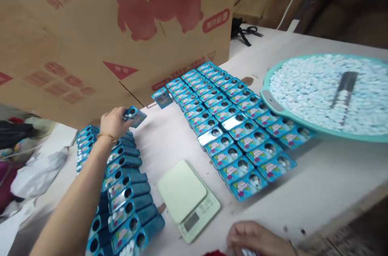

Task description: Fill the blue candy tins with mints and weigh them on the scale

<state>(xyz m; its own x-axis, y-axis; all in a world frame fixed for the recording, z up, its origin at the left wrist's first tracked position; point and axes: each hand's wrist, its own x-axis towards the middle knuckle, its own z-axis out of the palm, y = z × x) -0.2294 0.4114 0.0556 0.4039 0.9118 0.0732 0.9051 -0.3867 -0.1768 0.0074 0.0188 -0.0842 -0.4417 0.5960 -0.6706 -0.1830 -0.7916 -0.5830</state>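
My left hand [113,124] is closed around a small blue box [136,117] with a round hole in its top. It holds the box above the far end of the left-hand rows of similar blue boxes [144,203]. At the bottom edge my right hand [253,236] is curled, palm side partly hidden, with a few pale pellets [249,252] showing under the fingers. Between the hands lies a pale green kitchen scale [182,191], its platform bare. Rows of blue boxes [222,104] stand past the scale, many with pale pieces visible in their holes.
A turquoise basin [269,100] heaped with pale blue-white pellets [312,86] stands at the right, a clear scoop [345,86] lying in it. A large cardboard box [91,34] walls off the back. Black scissors [251,30] lie behind; white plastic bags [41,171] are at left.
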